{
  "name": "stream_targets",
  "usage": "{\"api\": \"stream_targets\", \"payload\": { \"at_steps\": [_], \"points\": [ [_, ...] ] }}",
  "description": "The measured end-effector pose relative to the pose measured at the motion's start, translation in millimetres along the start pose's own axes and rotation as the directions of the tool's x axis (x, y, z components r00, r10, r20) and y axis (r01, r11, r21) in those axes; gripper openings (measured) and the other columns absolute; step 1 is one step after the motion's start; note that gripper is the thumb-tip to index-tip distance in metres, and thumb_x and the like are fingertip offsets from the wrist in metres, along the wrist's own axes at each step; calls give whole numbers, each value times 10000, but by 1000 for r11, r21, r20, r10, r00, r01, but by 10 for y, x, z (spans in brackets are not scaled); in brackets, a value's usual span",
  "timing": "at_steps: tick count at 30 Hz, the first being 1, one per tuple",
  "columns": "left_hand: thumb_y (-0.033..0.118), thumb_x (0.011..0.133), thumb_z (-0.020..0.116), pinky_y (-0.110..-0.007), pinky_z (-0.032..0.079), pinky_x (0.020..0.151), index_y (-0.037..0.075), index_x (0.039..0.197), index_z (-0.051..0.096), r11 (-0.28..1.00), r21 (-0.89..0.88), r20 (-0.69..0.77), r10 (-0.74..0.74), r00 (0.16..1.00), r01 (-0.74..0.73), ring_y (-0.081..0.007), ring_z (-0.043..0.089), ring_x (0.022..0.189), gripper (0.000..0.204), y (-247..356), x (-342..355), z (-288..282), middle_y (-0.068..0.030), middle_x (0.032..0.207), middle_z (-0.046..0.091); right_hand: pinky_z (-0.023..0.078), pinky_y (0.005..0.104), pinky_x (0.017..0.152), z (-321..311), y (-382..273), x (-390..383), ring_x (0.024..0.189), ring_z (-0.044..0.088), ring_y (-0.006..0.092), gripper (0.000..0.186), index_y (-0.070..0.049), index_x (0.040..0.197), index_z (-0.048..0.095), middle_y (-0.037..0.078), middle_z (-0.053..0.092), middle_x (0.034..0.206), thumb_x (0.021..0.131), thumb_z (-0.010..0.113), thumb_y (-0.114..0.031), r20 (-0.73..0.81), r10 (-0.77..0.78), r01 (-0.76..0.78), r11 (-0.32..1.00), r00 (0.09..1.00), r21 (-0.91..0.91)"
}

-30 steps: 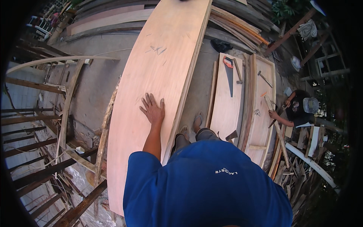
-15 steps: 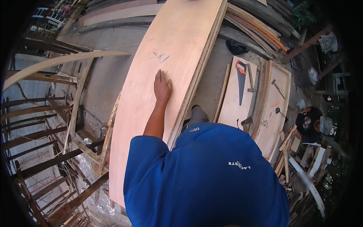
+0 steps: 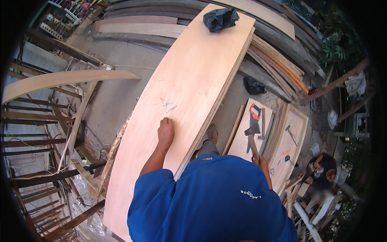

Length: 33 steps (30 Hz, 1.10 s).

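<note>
now raised into view, right hand [image 3: 263, 163] grips a hammer [image 3: 253, 139]; left hand [image 3: 165, 131] rests curled on the plywood sheet [image 3: 193, 76].

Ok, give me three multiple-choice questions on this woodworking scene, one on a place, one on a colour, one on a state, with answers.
1. Where does the left hand rest?
A. on the plywood sheet
B. on the handsaw
C. on the ground

2. What colour is the bag at the sheet's far end?
A. white
B. black
C. red

3. What is the right hand doing?
A. hanging empty
B. pressing flat on a board
C. gripping a hammer

Answers: 1 A, the palm lies on the sheet; 2 B, the bag looks dark black; 3 C, fingers wrap the handle.
</note>
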State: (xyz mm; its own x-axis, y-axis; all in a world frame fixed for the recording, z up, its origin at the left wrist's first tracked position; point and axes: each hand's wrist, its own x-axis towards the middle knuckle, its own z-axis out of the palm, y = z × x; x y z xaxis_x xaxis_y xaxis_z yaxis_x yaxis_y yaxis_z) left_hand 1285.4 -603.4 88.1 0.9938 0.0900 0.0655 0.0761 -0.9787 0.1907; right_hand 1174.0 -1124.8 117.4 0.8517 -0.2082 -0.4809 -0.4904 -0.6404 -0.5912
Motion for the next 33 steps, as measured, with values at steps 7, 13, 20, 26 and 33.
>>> {"api": "stream_targets", "payload": {
  "at_steps": [7,13,20,26,33],
  "points": [
    [9,853,598,-467,603,758,9,943,603,1000,11,206,-28,978,26,-361,678,903,91,36,214,-193,-192,975,647,518,504,703,-385,-1574,1017,755,696,439,418,40,987,613,271,673,783,990,682,-373,297,-69,102,990,952,-97],
    [5,825,626,-502,577,782,11,1007,640,976,-45,230,-197,953,213,-403,678,899,183,128,328,-172,-215,986,656,525,508,735,-305,-2244,1876,821,683,490,442,48,1048,611,290,678,849,942,726,-366,273,-321,366,921,907,-135],
    [-25,836,630,-393,581,774,-34,1043,725,758,-415,83,-519,851,503,-304,712,854,228,108,454,-17,-189,990,715,546,403,718,-398,-3120,2763,765,691,238,460,40,1141,635,128,690,819,845,829,-255,124,-364,337,922,923,193],
    [13,928,628,-300,586,727,-58,1049,713,106,-828,315,-725,612,550,-196,722,872,164,610,899,-224,-152,1014,733,531,400,767,-662,-3934,4208,798,661,230,369,26,1079,663,120,682,837,823,826,-183,-236,-513,563,777,826,282],
    [-3,948,621,-315,585,915,-136,1268,648,-115,-867,443,-625,643,484,-235,723,1019,348,921,2075,-219,-193,1143,736,452,498,1040,-770,-5406,5690,1227,547,444,483,38,1076,662,286,518,1393,764,889,-254,-502,-741,794,586,445,-161]
  ]
}}
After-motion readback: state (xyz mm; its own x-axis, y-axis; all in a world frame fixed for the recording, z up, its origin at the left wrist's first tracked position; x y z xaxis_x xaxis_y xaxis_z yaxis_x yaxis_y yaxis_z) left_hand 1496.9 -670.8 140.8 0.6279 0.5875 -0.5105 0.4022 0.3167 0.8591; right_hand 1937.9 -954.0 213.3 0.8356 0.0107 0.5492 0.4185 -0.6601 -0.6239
